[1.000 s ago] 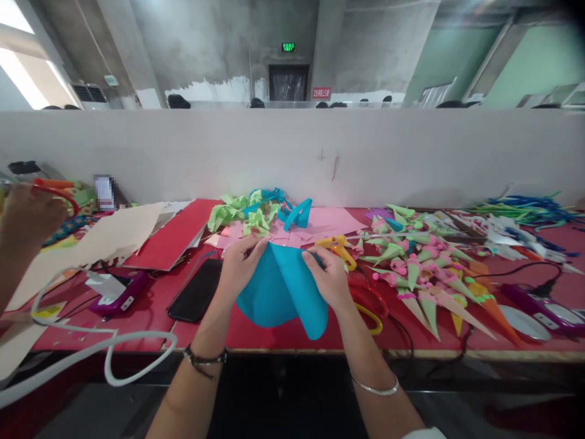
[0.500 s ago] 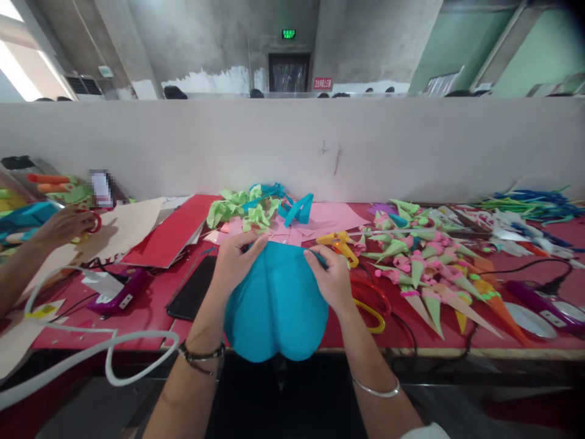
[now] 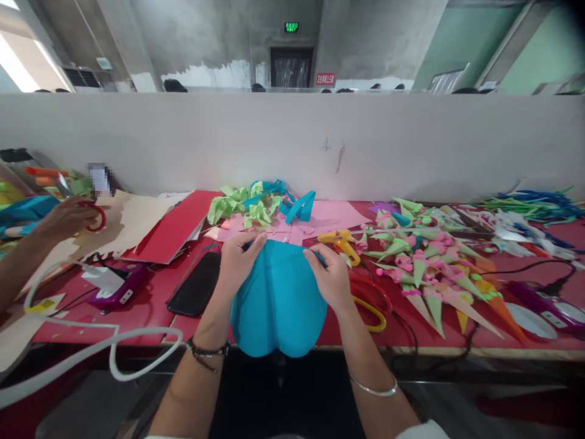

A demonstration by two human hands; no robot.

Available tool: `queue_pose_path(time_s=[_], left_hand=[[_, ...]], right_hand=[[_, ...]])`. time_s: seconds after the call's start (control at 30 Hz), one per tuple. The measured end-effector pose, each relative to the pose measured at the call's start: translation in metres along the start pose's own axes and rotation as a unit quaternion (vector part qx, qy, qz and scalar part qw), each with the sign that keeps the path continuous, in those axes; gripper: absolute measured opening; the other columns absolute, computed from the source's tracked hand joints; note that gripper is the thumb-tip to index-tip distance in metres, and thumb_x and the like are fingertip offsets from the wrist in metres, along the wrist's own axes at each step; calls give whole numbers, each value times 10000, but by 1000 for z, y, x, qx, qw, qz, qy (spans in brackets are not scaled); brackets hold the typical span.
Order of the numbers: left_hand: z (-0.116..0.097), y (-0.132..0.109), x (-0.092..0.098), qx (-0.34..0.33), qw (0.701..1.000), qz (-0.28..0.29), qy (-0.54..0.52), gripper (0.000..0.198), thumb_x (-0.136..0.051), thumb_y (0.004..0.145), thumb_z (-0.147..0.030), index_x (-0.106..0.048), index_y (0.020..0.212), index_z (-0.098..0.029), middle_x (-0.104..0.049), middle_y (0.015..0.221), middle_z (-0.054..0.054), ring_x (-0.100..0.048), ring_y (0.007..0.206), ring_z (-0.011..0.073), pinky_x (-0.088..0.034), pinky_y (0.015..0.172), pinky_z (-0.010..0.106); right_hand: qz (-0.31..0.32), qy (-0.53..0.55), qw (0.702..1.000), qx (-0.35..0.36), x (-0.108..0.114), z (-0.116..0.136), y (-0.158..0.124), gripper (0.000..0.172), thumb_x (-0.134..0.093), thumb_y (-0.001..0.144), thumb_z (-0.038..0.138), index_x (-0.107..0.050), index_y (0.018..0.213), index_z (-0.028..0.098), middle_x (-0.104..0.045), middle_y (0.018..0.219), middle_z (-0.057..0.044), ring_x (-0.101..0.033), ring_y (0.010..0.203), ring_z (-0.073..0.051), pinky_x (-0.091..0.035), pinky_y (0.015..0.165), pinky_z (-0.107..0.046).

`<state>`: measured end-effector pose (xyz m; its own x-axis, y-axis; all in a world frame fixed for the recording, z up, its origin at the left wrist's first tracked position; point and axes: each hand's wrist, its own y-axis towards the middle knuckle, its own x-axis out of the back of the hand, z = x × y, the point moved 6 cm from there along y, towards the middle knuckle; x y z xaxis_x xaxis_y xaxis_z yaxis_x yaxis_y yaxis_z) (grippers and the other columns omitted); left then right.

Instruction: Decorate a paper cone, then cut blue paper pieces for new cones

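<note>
- Left hand (image 3: 238,261) and right hand (image 3: 329,277) each pinch the top edge of a curved blue paper sheet (image 3: 278,302) held between them.
- Black phone (image 3: 195,291) lies left of the left hand on the red surface (image 3: 137,314).
- Yellow glue gun (image 3: 340,242) sits just beyond the right hand.

Premises: a craft workshop in a bare industrial hall. A long red worktable (image 3: 457,341) carries heaps of paper cones (image 3: 425,262), coloured paper sheets (image 3: 173,228), green scraps (image 3: 237,207) and a yellow glue gun (image 3: 340,241). A grey partition (image 3: 292,146) divides rows of benches. Behind stand unfinished concrete walls (image 3: 205,36) and a green exit sign (image 3: 291,27).
</note>
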<state>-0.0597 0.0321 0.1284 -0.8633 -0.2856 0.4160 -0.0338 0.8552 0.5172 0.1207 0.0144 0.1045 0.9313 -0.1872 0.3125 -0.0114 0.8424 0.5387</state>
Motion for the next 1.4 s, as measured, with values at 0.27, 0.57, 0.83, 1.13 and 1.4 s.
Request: queue_pose_path(time_s=[0.27, 0.57, 0.83, 1.13, 1.4], left_hand=[[0, -1, 0, 12, 999, -23, 20, 308, -460, 775, -318, -421, 509, -168, -343, 499, -42, -330, 498, 85, -264, 480, 212], [13, -11, 4, 35, 999, 5, 4, 212, -519, 729, -352, -584, 672, -159, -513, 589, -19, -429, 558, 100, -330, 510, 204], [16, -28, 11, 19, 997, -33, 73, 256, -422, 815, -362, -528, 691, -165, -429, 552, -45, -385, 517, 87, -298, 493, 202], [11, -27, 21, -16, 987, -26, 156, 253, -415, 829, -317, -526, 662, -162, -467, 533, -38, -455, 528, 90, -308, 509, 194], [21, -32, 20, -8, 989, -9, 149, 242, -447, 816, -322, -600, 727, -158, -566, 570, -27, -517, 556, 99, -348, 536, 181]], right_hand=[[-8, 9, 1000, -5, -1, -2, 0, 266, -455, 813, 368, -524, 649, 170, -448, 548, 31, -416, 544, -111, -322, 513, -213], [-80, 18, 996, -40, 13, -14, -2, 244, -471, 796, 365, -531, 664, 169, -485, 584, 17, -436, 576, -124, -355, 535, -217], [-6, 62, 996, -69, 8, -23, -7, 287, -493, 774, 386, -435, 584, 179, -358, 539, 43, -348, 515, -96, -298, 465, -206], [-44, -23, 998, -40, 19, -18, -7, 362, -450, 807, 393, -331, 537, 183, -256, 496, 61, -271, 482, -78, -222, 453, -216], [-25, -40, 998, -35, 22, -20, -8, 377, -463, 808, 397, -329, 531, 178, -243, 504, 61, -256, 484, -73, -217, 465, -214]])
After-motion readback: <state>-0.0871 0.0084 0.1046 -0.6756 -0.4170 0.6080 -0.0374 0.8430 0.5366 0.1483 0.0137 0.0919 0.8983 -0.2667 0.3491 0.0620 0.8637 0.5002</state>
